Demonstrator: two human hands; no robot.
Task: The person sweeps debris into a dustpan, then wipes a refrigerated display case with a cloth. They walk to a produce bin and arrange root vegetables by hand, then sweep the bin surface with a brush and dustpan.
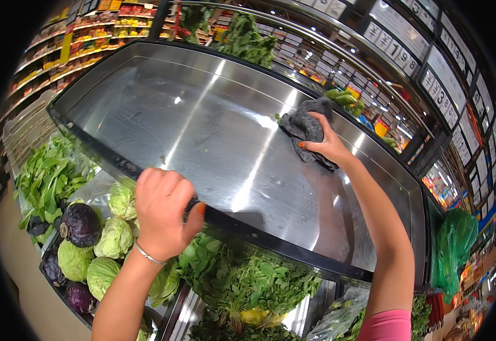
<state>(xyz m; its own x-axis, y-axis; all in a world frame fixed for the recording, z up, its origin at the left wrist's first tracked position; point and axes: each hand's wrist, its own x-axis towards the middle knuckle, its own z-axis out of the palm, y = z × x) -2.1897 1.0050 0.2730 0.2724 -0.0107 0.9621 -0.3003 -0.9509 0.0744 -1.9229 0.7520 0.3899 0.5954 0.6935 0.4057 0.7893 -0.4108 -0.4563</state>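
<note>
A wide stainless steel display tray (205, 145) with a black rim lies before me, its metal wet-looking and dotted with a few leaf scraps. My right hand (326, 143) grips a dark grey cloth (309, 128) against the tray's far right part. At the near side, my left hand (167, 209), with a bracelet on the wrist, is closed over the black rim (239, 226).
Green and purple cabbages (113, 238) and leafy greens (47, 174) fill the lower left. Bunched greens (252, 285) lie below the near rim. A green plastic bag (454, 251) hangs at the right. Price boards (397, 38) stand above the far side.
</note>
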